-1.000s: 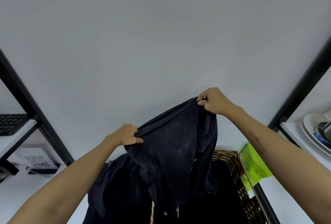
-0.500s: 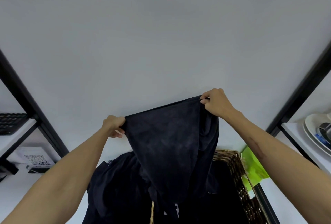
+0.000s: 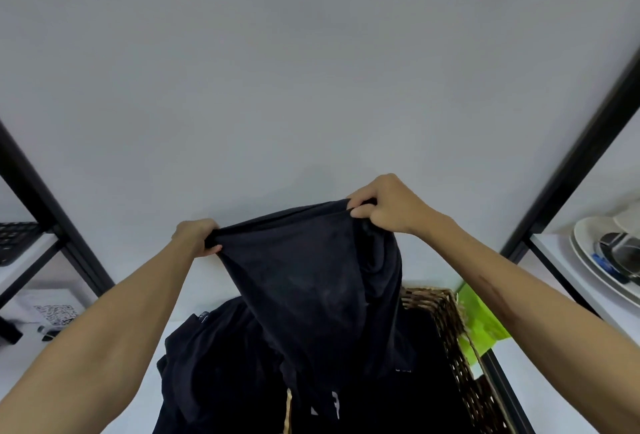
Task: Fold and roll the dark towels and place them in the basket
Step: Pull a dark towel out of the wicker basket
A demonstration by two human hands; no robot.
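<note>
A dark towel point(image 3: 311, 281) hangs in the air in front of me, stretched along its top edge between both hands. My left hand point(image 3: 194, 236) grips the left corner and my right hand point(image 3: 388, 205) pinches the right corner, a little higher. The towel's lower part drapes down over the woven basket point(image 3: 450, 326) at the bottom right, whose inside looks dark. More dark towels point(image 3: 214, 364) lie in a heap on the white shelf to the left of the basket.
Black shelf posts point(image 3: 48, 211) rise at left and right. A keyboard point(image 3: 17, 239) and a QR-code card point(image 3: 55, 312) are at left. White plates with a metal item point(image 3: 609, 260) sit on the right shelf. A green bag point(image 3: 481, 322) stands beside the basket.
My left hand slid left along the towel's edge, spreading the top edge out between both hands. My right hand stayed nearly in place.
</note>
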